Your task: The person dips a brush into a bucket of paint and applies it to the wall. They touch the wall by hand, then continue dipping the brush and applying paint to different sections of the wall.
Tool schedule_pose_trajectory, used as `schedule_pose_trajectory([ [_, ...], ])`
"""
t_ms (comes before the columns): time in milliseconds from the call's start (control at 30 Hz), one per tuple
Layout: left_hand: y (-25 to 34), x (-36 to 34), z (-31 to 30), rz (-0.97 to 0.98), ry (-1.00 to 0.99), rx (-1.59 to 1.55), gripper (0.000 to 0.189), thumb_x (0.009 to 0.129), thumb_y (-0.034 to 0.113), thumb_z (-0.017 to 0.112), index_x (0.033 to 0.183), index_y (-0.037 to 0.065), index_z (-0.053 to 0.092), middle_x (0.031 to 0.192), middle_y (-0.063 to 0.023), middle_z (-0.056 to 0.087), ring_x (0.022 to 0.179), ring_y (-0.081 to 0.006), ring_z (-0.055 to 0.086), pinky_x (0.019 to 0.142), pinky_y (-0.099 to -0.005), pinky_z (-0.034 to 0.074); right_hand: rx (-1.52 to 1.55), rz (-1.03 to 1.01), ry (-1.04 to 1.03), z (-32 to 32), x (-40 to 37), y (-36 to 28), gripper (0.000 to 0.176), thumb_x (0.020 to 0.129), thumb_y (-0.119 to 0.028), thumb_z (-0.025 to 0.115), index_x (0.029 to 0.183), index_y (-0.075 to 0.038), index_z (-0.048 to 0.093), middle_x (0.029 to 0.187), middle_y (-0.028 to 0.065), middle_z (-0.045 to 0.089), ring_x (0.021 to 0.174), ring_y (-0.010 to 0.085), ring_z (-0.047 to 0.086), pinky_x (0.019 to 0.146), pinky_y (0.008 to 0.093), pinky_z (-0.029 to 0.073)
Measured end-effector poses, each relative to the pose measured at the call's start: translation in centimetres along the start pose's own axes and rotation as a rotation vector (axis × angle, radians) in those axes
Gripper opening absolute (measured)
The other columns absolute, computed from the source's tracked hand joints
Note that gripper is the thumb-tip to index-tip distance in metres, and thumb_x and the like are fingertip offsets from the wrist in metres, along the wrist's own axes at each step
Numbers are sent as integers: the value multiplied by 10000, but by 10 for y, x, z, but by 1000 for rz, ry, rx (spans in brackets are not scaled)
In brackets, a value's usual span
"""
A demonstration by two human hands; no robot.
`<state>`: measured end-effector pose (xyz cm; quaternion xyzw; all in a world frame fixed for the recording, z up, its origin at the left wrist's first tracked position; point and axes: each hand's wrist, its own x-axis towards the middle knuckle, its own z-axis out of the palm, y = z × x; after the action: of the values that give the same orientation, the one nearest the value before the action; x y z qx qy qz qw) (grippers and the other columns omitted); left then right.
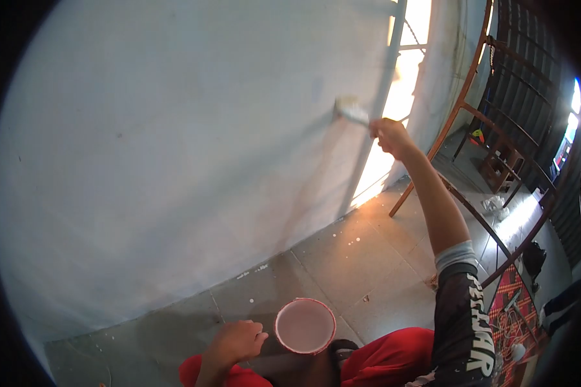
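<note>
Left hand (235, 342), six o'clock, loosely clenched on red knee (190, 376) just beside paint pail (305, 326), kept within reach; right hand (388, 135), one o'clock, grasps paintbrush (350, 110), bristles against wall (174, 142).

The wall (174, 129) is a pale bluish white, and the brush (350, 109) looks whitish too. The bucket (305, 300) has a red rim with pinkish-white paint inside. The floor (368, 258) is grey tile with white specks. The person's got red trousers (394, 351) and a black sleeve (461, 322) with white lettering and a grey cuff. The metal frame (459, 106) is orange-brown, and the rug (507, 300) is red and patterned.
</note>
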<state>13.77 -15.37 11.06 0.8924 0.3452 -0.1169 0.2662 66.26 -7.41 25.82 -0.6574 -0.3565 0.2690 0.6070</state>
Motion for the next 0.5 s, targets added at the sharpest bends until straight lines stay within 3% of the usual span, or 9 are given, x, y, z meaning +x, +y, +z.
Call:
schedule_pose_trajectory([
  [100,5,-4,2,44,33,3,222,923,248,539,877,40,600,898,-177,624,891,-388,600,786,-484,473,-385,104,-108,-18,-14,54,172,877,-188,580,898,-18,589,691,32,515,472,83,360,390,267,288],
  [167,6,-11,1,59,65,-20,206,922,233,541,887,37,596,892,-175,625,890,-388,602,785,-484,474,-307,118,-138,-2,-61,54,198,893,-217,627,916,-25,587,697,30,532,533,86,414,436,250,335],
  [300,5,-30,-2,137,144,18,126,880,143,580,882,20,605,887,-184,653,866,-375,635,772,-463,503,-480,257,-258,34,-126,57,243,888,-200,705,1011,-29,584,730,30,574,592,93,487,473,242,385],
  [367,2,-36,0,150,144,-2,105,868,121,588,868,17,604,876,-179,653,858,-370,637,766,-460,504,-469,221,-489,30,-122,95,261,882,-195,706,1039,-30,579,740,51,606,574,83,491,467,235,381],
  [500,-3,-44,2,155,167,21,122,865,130,598,840,11,605,847,-172,654,847,-361,638,760,-459,502,-606,221,-740,54,-144,87,278,899,-239,679,1047,-25,580,722,41,611,569,78,494,466,230,380],
])
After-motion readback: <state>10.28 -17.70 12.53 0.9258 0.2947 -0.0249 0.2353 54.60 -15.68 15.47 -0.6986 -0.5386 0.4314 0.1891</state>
